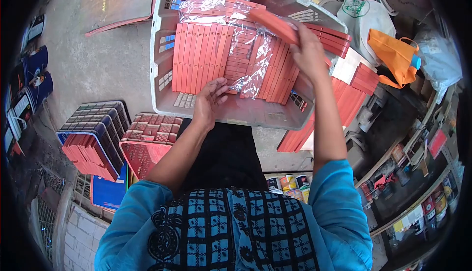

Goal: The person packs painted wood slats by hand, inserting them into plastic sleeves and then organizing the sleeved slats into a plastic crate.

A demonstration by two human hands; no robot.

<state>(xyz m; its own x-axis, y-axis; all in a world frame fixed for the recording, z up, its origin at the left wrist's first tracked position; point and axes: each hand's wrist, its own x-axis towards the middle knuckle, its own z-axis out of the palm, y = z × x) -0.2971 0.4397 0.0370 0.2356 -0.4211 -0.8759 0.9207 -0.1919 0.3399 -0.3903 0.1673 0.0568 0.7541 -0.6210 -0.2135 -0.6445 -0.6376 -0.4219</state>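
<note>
A large grey plastic crate (162, 74) stands in front of me, holding rows of red slats (201, 57) with small holes. Clear plastic wrap (255, 69) covers part of the slats in the middle. My right hand (309, 50) is closed around the end of a red slat piece (275, 24), raised at a slant over the back right of the crate. Near the crate's front side, my left hand (210, 101) has loosely bent fingers, apart and holding nothing. Its fingertips are right by the lower ends of the standing slats.
More red slats (339, 104) are stacked to the right of the crate. Beyond them are a white sack (361, 18) and an orange bag (393, 57). A blue crate (105, 128) and red baskets (147, 153) stand at left. Cans (288, 182) sit below, shelves (408, 172) at right.
</note>
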